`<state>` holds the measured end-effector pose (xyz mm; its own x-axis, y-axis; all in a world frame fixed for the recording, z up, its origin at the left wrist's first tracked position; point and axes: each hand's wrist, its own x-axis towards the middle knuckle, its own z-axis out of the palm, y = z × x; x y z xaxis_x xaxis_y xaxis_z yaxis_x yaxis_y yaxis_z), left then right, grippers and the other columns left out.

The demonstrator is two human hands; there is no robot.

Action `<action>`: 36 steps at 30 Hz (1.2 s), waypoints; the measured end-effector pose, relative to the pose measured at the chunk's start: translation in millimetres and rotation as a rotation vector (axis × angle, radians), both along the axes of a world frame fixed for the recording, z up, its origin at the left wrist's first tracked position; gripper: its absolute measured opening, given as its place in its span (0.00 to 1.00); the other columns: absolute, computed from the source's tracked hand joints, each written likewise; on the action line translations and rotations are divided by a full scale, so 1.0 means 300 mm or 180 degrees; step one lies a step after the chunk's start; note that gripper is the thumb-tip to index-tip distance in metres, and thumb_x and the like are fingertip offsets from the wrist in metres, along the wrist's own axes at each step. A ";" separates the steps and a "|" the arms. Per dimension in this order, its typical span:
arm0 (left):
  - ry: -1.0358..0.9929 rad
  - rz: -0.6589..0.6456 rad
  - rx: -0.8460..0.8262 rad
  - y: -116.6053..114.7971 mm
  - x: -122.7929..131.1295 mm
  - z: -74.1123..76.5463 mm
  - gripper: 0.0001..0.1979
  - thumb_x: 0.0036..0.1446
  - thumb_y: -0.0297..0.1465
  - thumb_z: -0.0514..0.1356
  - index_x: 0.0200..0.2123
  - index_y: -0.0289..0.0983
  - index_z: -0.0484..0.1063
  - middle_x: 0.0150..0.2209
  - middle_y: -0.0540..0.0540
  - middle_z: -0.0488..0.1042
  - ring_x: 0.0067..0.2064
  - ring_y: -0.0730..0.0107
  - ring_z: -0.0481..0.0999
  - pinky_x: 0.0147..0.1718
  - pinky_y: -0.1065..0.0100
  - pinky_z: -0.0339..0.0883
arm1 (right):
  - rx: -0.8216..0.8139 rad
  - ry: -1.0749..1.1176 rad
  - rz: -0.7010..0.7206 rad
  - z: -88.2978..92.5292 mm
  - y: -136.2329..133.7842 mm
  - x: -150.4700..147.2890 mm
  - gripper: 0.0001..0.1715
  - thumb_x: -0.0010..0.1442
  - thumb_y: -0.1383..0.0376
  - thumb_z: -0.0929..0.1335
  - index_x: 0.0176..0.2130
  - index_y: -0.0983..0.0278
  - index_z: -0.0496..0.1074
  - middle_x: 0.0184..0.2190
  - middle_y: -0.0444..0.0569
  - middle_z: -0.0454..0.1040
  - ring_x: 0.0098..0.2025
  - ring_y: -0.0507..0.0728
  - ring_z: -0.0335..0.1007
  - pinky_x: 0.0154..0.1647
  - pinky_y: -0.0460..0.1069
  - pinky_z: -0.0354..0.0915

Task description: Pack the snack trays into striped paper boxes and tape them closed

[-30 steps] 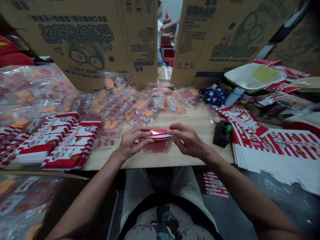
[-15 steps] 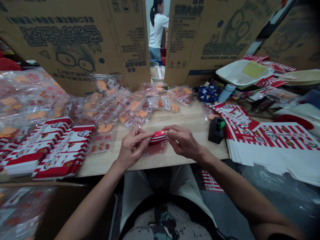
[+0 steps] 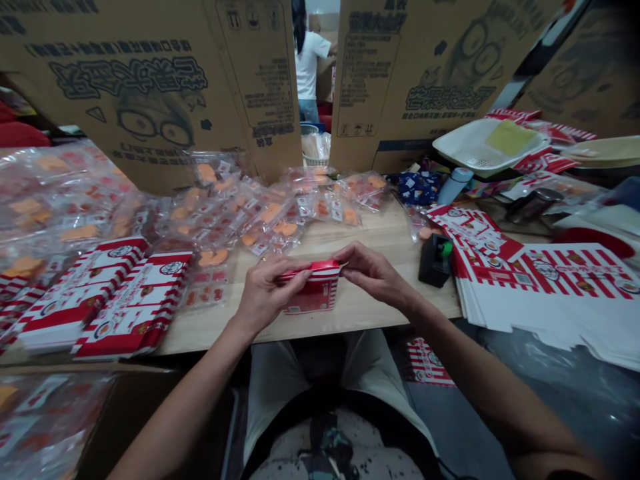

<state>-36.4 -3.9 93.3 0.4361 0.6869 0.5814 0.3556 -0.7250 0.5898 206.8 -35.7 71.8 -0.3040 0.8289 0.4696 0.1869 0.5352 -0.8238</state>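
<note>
A small red-and-white striped paper box (image 3: pixel 314 293) stands on the wooden table in front of me. My left hand (image 3: pixel 267 287) grips its left side, thumb along the near face and fingers behind the top edge. At the upper right corner, my right hand (image 3: pixel 373 270) has its thumb and fingertips pinched on the edge of the box. The box's far side is hidden. To the right is a black tape dispenser (image 3: pixel 434 261) with a green core.
Stacks of folded striped boxes (image 3: pixel 135 303) lie at the left, with clear packets (image 3: pixel 270 213) behind. Flat printed card sheets (image 3: pixel 540 287) are piled at the right. A white basket (image 3: pixel 450 145) sits behind them. Cardboard panels (image 3: pixel 200 87) stand at the back; a person (image 3: pixel 307 67) shows through the gap.
My right hand has shifted slightly right, to the box's corner, and more of the box's top shows between my hands. The person behind has moved a little left.
</note>
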 end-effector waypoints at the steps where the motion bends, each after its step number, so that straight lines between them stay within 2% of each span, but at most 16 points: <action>1: 0.0125 0.0102 -0.0032 -0.003 0.005 0.016 0.07 0.62 0.34 0.65 0.40 0.38 0.81 0.33 0.46 0.81 0.34 0.68 0.78 0.35 0.68 0.69 | -0.0085 -0.0006 -0.0036 0.003 -0.001 0.000 0.11 0.64 0.70 0.66 0.47 0.61 0.65 0.43 0.50 0.74 0.44 0.56 0.75 0.45 0.51 0.73; 4: 0.0558 0.0207 0.0093 -0.006 0.014 0.057 0.08 0.63 0.35 0.63 0.37 0.36 0.79 0.30 0.48 0.80 0.29 0.71 0.75 0.30 0.70 0.66 | 0.0212 -0.0213 -0.0447 -0.011 -0.012 -0.026 0.22 0.58 0.75 0.66 0.51 0.61 0.64 0.44 0.50 0.72 0.44 0.56 0.73 0.46 0.52 0.73; 6: 0.0795 -0.0003 0.0235 0.006 0.012 0.076 0.09 0.66 0.33 0.60 0.44 0.37 0.79 0.32 0.48 0.80 0.28 0.73 0.75 0.30 0.72 0.66 | 0.0460 -0.0297 -0.0683 -0.035 -0.018 -0.051 0.27 0.56 0.77 0.65 0.54 0.61 0.63 0.45 0.50 0.72 0.42 0.55 0.73 0.45 0.51 0.73; 8: 0.0963 -0.0399 0.0355 0.030 0.002 0.089 0.13 0.68 0.30 0.56 0.50 0.41 0.78 0.36 0.48 0.80 0.31 0.74 0.76 0.31 0.74 0.66 | 0.0592 -0.0275 -0.0807 -0.058 -0.018 -0.069 0.30 0.57 0.77 0.64 0.57 0.61 0.61 0.46 0.51 0.71 0.41 0.55 0.73 0.44 0.51 0.73; 10: 0.1024 -0.0780 0.0439 0.057 -0.009 0.096 0.17 0.68 0.27 0.53 0.53 0.42 0.78 0.39 0.47 0.79 0.35 0.74 0.78 0.33 0.74 0.68 | 0.0673 -0.0217 -0.0847 -0.073 -0.016 -0.077 0.29 0.58 0.77 0.64 0.57 0.60 0.61 0.46 0.50 0.71 0.40 0.54 0.73 0.43 0.50 0.73; 12: 0.0987 -0.0989 0.0454 0.077 -0.016 0.102 0.19 0.68 0.25 0.52 0.52 0.43 0.79 0.40 0.46 0.78 0.38 0.73 0.78 0.36 0.73 0.69 | 0.0808 -0.0204 -0.0842 -0.074 -0.014 -0.077 0.26 0.61 0.75 0.65 0.56 0.59 0.62 0.45 0.49 0.72 0.40 0.54 0.73 0.43 0.50 0.73; 16: 0.0838 -0.1142 0.0311 0.082 -0.015 0.117 0.19 0.66 0.24 0.53 0.53 0.43 0.78 0.45 0.43 0.77 0.43 0.69 0.78 0.41 0.69 0.72 | 0.1196 -0.0371 -0.0748 -0.052 -0.017 -0.059 0.21 0.64 0.75 0.63 0.54 0.58 0.65 0.45 0.49 0.74 0.45 0.56 0.73 0.47 0.52 0.72; 20: 0.1044 -0.1361 0.0202 0.069 -0.041 0.116 0.21 0.66 0.27 0.57 0.61 0.45 0.72 0.55 0.40 0.75 0.52 0.62 0.78 0.48 0.64 0.74 | 0.1249 -0.0796 -0.0538 -0.028 -0.021 -0.028 0.17 0.65 0.74 0.64 0.52 0.59 0.65 0.44 0.52 0.73 0.47 0.59 0.72 0.46 0.54 0.71; 23: 0.0870 -0.0959 0.0542 0.062 -0.082 0.066 0.20 0.64 0.29 0.63 0.58 0.44 0.74 0.57 0.38 0.74 0.56 0.58 0.75 0.52 0.59 0.73 | 0.1157 -0.0882 -0.0478 -0.017 -0.020 -0.015 0.15 0.66 0.72 0.64 0.51 0.61 0.64 0.42 0.52 0.72 0.44 0.59 0.72 0.43 0.53 0.71; 26: 0.0107 -0.0418 0.0735 0.051 -0.112 -0.008 0.11 0.63 0.26 0.64 0.48 0.40 0.79 0.49 0.40 0.78 0.49 0.63 0.79 0.48 0.61 0.74 | 0.1164 -0.0976 -0.0383 -0.003 -0.019 -0.020 0.16 0.65 0.74 0.63 0.52 0.62 0.63 0.43 0.54 0.71 0.45 0.60 0.71 0.44 0.54 0.70; 28: -0.0176 -0.0283 0.0697 0.042 -0.116 -0.043 0.07 0.63 0.26 0.64 0.45 0.39 0.79 0.45 0.41 0.79 0.45 0.66 0.80 0.44 0.65 0.75 | 0.1272 -0.1155 -0.0305 0.010 -0.019 -0.027 0.16 0.64 0.75 0.62 0.51 0.62 0.63 0.44 0.56 0.71 0.46 0.61 0.71 0.45 0.54 0.70; 30: -0.0133 -0.0223 0.0689 0.034 -0.112 -0.056 0.08 0.64 0.28 0.64 0.46 0.39 0.78 0.44 0.42 0.79 0.44 0.67 0.79 0.40 0.67 0.75 | 0.1491 -0.1392 -0.0298 0.023 -0.019 -0.033 0.18 0.63 0.76 0.62 0.51 0.63 0.64 0.45 0.57 0.72 0.45 0.61 0.71 0.44 0.54 0.71; 33: 0.0219 -0.0174 0.0925 0.030 -0.101 -0.046 0.12 0.65 0.29 0.62 0.51 0.40 0.78 0.44 0.42 0.77 0.43 0.68 0.78 0.40 0.67 0.75 | 0.1790 -0.1672 -0.0389 0.035 -0.014 -0.031 0.20 0.62 0.77 0.61 0.51 0.62 0.66 0.45 0.57 0.73 0.46 0.62 0.72 0.44 0.54 0.72; 36: 0.0420 -0.0112 0.1256 0.033 -0.083 -0.033 0.12 0.63 0.33 0.65 0.50 0.41 0.78 0.46 0.42 0.78 0.45 0.65 0.78 0.44 0.63 0.75 | 0.1680 -0.1611 -0.0355 0.028 -0.005 -0.024 0.19 0.63 0.75 0.61 0.51 0.61 0.67 0.47 0.57 0.74 0.48 0.62 0.72 0.46 0.55 0.72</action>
